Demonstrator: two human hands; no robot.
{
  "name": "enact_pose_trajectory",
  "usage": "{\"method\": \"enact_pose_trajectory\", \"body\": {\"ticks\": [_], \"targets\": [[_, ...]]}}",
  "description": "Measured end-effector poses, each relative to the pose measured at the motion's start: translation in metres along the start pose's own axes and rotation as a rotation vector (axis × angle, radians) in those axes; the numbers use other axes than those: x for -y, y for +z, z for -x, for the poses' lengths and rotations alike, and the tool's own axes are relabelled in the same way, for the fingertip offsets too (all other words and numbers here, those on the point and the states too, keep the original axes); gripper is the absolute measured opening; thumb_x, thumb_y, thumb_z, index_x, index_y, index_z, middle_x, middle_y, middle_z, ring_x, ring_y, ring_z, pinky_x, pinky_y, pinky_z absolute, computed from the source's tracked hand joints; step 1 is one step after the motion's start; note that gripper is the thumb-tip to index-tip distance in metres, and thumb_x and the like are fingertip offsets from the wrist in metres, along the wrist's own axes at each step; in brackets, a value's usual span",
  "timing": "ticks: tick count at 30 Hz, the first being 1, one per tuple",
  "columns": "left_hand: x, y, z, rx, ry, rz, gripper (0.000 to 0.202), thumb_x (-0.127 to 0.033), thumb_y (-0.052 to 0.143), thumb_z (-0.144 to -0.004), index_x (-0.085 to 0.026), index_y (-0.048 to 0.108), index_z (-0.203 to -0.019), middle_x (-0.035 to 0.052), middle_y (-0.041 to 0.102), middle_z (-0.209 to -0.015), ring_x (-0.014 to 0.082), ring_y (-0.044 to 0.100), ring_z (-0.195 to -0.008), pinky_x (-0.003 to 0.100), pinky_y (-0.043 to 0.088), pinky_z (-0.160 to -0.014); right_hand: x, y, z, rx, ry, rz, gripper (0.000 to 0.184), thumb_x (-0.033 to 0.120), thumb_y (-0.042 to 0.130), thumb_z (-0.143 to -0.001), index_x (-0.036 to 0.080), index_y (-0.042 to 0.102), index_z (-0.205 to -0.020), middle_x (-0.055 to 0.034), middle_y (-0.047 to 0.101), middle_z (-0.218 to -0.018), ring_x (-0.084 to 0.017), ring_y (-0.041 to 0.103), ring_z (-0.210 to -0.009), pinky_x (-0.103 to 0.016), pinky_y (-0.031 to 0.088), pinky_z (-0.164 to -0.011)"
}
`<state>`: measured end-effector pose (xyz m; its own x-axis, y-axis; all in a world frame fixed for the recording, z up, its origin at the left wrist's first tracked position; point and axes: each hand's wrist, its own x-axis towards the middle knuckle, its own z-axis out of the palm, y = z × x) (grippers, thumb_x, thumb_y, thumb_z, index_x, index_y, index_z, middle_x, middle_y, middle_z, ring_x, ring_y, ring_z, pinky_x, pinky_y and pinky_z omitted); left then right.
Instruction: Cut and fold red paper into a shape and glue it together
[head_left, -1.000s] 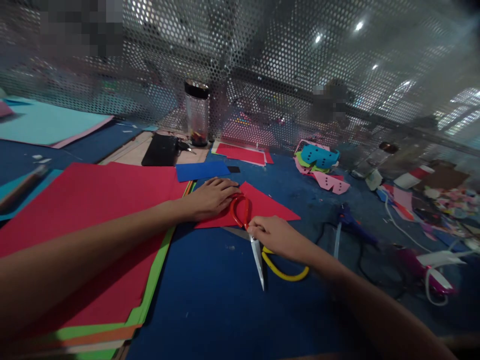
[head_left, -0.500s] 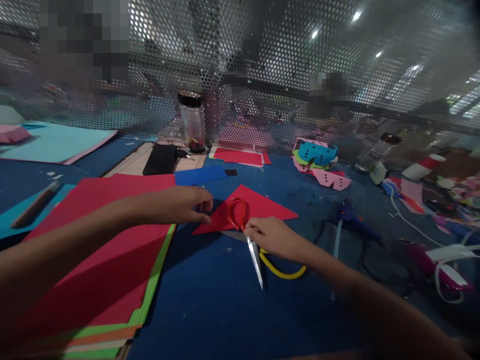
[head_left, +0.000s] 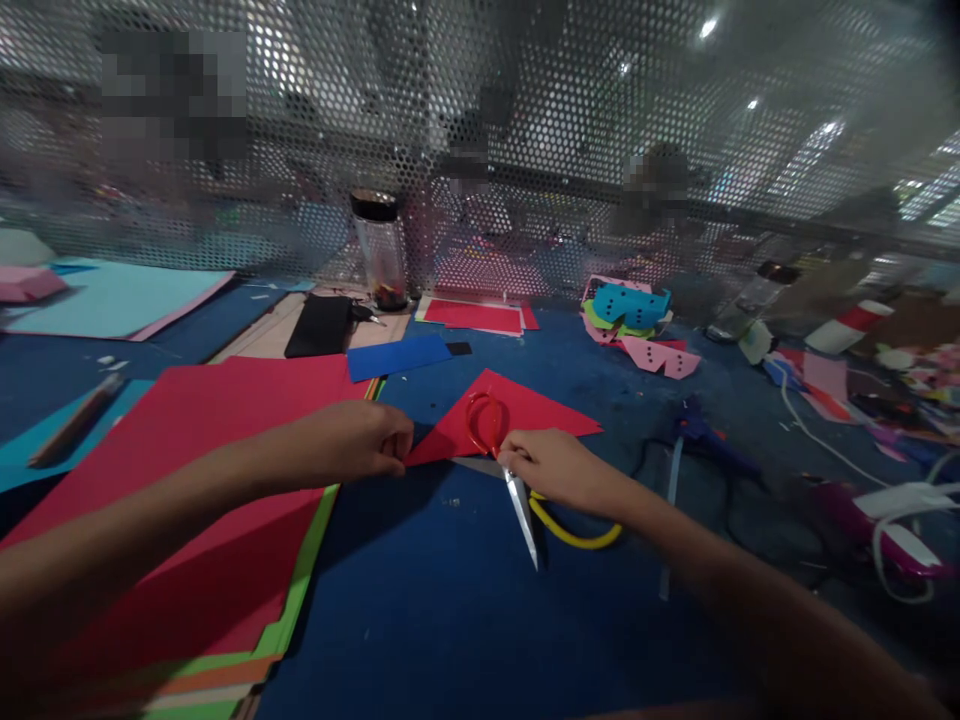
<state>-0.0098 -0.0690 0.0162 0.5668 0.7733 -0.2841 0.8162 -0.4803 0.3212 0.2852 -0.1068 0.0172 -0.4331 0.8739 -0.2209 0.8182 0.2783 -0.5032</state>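
A red paper triangle (head_left: 525,412) lies on the blue table top (head_left: 465,600). My left hand (head_left: 360,447) pinches its near left corner with closed fingers. Scissors (head_left: 504,464) with red handles rest on the triangle, blades pointing toward me. My right hand (head_left: 559,470) is closed on the scissors just below the handles. A yellow loop (head_left: 574,535) shows under my right wrist.
A stack of red, green and orange sheets (head_left: 180,520) lies at left. A blue strip (head_left: 397,356), a black case (head_left: 319,325) and a clear jar (head_left: 379,250) stand further back. Cut paper shapes (head_left: 637,325), glue guns (head_left: 862,510) and clutter fill the right. A perforated metal screen (head_left: 525,120) closes the back.
My left hand lifted off the red triangle, drew back to the left and now pinches its near corner. The right hand stayed on the scissors.
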Motion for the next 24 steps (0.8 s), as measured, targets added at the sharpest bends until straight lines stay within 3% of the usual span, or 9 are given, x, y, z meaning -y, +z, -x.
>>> {"method": "enact_pose_trajectory", "body": {"ticks": [7,10,12,16,19,24], "targets": [[-0.012,-0.007,-0.011,0.000,0.061,0.056,0.015,-0.038,0.070,-0.084,-0.023,0.068,-0.084,0.0020,0.073,-0.086,0.0186,0.067,-0.076,0.027,0.045,-0.062,-0.012,-0.010,0.003,0.000,0.031,-0.016,0.025,0.027,0.049,-0.100,0.018,0.067,-0.086,-0.0047,0.074,-0.089,-0.016,0.061,-0.076,-0.028,0.029,-0.065],[-0.007,-0.010,-0.020,-0.130,0.203,0.126,0.021,-0.042,0.061,-0.095,-0.023,0.070,-0.095,0.0051,0.074,-0.105,0.0212,0.068,-0.097,0.032,0.053,-0.082,-0.016,-0.009,0.001,0.012,0.029,-0.005,0.024,0.026,0.049,-0.099,0.018,0.068,-0.086,-0.0040,0.073,-0.085,-0.015,0.060,-0.074,-0.027,0.029,-0.064],[-0.001,-0.006,-0.029,-0.222,0.299,0.155,0.023,-0.042,0.058,-0.098,-0.025,0.071,-0.108,0.0068,0.070,-0.127,0.0239,0.064,-0.119,0.038,0.050,-0.101,-0.018,-0.008,0.000,0.020,0.022,-0.008,0.024,0.026,0.048,-0.098,0.018,0.068,-0.087,-0.0040,0.073,-0.086,-0.016,0.060,-0.075,-0.027,0.029,-0.064],[0.012,0.009,-0.046,-0.180,0.379,0.106,0.047,-0.048,0.070,-0.093,-0.033,0.063,-0.137,0.0049,0.044,-0.164,0.0294,0.039,-0.151,0.049,0.036,-0.121,-0.019,-0.006,0.000,0.017,0.030,-0.034,0.024,0.025,0.048,-0.098,0.018,0.067,-0.086,-0.0037,0.073,-0.086,-0.015,0.060,-0.074,-0.027,0.030,-0.064],[0.019,0.017,-0.052,-0.130,0.386,0.076,0.051,-0.049,0.071,-0.093,-0.040,0.060,-0.142,0.0012,0.036,-0.168,0.0322,0.026,-0.157,0.056,0.030,-0.124,-0.019,-0.007,0.000,0.016,0.021,-0.032,0.025,0.026,0.047,-0.099,0.018,0.066,-0.085,-0.0033,0.071,-0.083,-0.014,0.058,-0.070,-0.027,0.030,-0.064],[0.022,0.015,-0.051,-0.082,0.380,0.060,0.049,-0.049,0.068,-0.096,-0.044,0.059,-0.143,-0.0007,0.031,-0.171,0.0349,0.021,-0.159,0.061,0.027,-0.124,-0.019,-0.007,0.001,0.023,0.017,-0.018,0.026,0.029,0.047,-0.101,0.018,0.068,-0.090,-0.0038,0.072,-0.085,-0.014,0.059,-0.072,-0.028,0.031,-0.065]]}}
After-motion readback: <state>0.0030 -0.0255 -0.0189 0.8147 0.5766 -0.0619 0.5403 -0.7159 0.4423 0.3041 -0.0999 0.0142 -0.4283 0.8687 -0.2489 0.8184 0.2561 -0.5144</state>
